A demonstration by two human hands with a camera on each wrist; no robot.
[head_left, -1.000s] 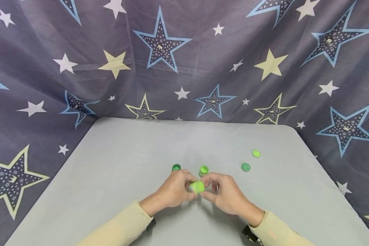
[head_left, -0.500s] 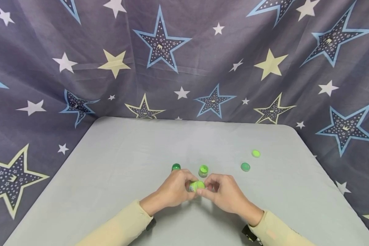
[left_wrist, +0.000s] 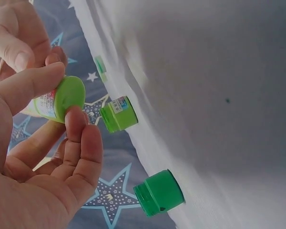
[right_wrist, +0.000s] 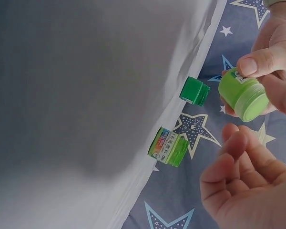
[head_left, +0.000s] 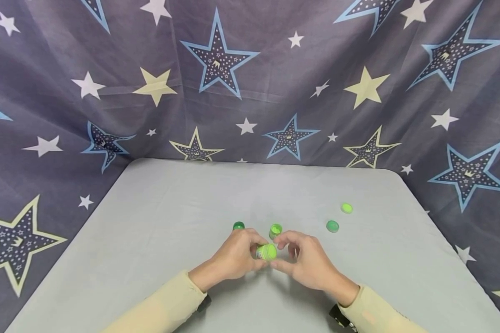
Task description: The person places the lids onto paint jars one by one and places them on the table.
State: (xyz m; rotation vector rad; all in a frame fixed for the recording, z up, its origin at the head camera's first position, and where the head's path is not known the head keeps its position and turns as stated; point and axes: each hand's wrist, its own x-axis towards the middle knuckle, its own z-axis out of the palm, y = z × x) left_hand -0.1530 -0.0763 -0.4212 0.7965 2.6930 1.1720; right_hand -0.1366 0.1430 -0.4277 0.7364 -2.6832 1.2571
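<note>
My left hand (head_left: pixel 239 254) grips a light green paint jar (head_left: pixel 265 252) on its side, between thumb and fingers. The jar's lidded end points toward my right hand (head_left: pixel 306 261). Thumb and bent fingers of that hand stand apart around the lid (right_wrist: pixel 254 105), holding nothing. Just beyond the hands, a lidless yellow-green paint jar (head_left: pixel 276 231) is upright on the table. A dark green paint jar (left_wrist: pixel 159 192), also lidless, stands to its left, partly hidden by my left hand in the head view.
Two loose lids lie on the table's right side: a dark green lid (head_left: pixel 332 226) and a light green lid (head_left: pixel 347 208) farther back. The table (head_left: pixel 183 199) has a pale grey cover. Behind it hangs a star-patterned curtain (head_left: pixel 266 92).
Half a second ago my right fingers and thumb were at the jar's lid; now they have spread away from it. My left hand and the standing jars have stayed in place.
</note>
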